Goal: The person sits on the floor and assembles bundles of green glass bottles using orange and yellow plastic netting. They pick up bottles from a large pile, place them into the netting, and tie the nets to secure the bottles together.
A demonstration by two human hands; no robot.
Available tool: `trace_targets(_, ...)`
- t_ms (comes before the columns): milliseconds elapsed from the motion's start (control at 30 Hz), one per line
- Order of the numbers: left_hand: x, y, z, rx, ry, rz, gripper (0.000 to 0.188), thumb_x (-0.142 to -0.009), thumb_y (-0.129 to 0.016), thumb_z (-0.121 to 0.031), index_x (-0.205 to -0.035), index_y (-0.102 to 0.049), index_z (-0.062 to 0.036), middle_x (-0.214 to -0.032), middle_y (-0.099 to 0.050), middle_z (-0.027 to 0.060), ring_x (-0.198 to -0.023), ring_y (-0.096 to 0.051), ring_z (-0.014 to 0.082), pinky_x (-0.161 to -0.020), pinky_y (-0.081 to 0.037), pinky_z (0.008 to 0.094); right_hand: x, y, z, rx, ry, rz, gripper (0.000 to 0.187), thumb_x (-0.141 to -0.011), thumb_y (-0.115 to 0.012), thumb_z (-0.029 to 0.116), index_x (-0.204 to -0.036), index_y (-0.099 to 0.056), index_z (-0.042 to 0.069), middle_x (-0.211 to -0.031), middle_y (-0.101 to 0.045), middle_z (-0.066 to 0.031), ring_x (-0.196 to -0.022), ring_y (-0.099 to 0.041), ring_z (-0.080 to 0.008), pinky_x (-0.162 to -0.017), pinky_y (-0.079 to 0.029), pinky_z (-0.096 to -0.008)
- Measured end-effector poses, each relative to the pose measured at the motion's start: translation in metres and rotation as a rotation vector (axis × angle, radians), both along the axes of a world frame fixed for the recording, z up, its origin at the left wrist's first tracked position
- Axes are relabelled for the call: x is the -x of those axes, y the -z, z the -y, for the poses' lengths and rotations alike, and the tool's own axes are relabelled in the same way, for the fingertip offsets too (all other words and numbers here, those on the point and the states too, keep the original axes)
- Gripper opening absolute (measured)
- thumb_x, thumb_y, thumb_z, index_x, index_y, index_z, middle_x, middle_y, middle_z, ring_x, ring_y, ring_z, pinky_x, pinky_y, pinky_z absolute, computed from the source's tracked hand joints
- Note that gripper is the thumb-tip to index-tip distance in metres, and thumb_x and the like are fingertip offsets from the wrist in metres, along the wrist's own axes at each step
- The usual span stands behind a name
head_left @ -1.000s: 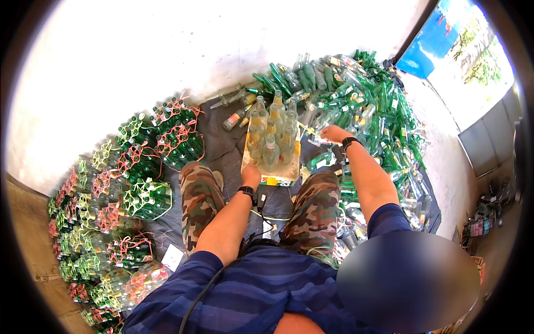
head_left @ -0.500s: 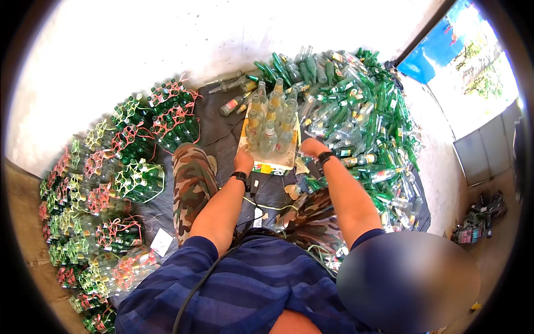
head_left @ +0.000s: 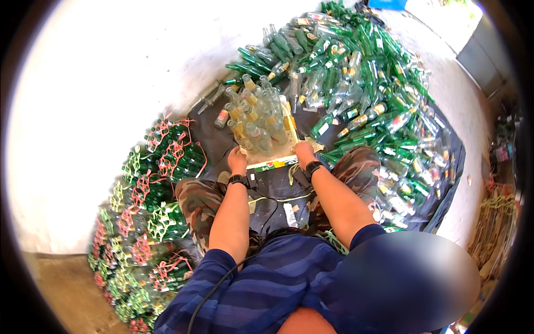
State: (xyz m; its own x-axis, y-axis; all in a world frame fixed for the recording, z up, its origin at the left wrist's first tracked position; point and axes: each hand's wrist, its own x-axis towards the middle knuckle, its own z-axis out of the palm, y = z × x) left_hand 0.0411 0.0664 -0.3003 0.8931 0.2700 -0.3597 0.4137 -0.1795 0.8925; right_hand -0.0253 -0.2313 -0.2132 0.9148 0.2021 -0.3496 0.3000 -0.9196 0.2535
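Several colourless glass bottles [head_left: 259, 135] stand upright, packed close together, in a shallow cardboard tray [head_left: 272, 162] with a yellow and green printed rim. My left hand [head_left: 237, 160] has its fingers closed on the tray's near left corner. At the near right corner, my right hand [head_left: 305, 152] grips the rim, its fingertips partly hidden. A torn brownish scrap [head_left: 315, 146] lies beside that hand. Both wrists carry black bands, and a cable runs between my arms.
Loose green and colourless bottles [head_left: 361, 72] lie heaped to the far right. Bottle bundles bound with red and pale green strips [head_left: 161, 220] stand along the left. A dark sheet [head_left: 214, 133] covers the floor. The white wall [head_left: 111, 83] rises behind. Stacked cardboard [head_left: 492, 234] is at right.
My right hand has come in from beside the tray to its near right corner. The tray with its bottles now sits tilted slightly to the left in view. My head view has turned.
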Motion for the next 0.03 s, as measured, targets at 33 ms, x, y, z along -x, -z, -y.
trace_targets(33, -0.0107, 0.0168, -0.0186, -0.062, 0.070, -0.096, 0.061, -0.100, -0.067, -0.009, -0.158, -0.051, -0.0134, -0.138, -0.070, 0.0177, -0.089, -0.074, 0.0346, -0.086, -0.063, 0.0512, -0.0034, -0.0117, 0.0035, -0.043, 0.023, -0.147, 0.025, -0.086, -0.082, 0.019, -0.110, -0.083, 0.018, -0.111, -0.079, -0.0033, -0.115, -0.073, -0.0257, -0.094, -0.058, -0.0325)
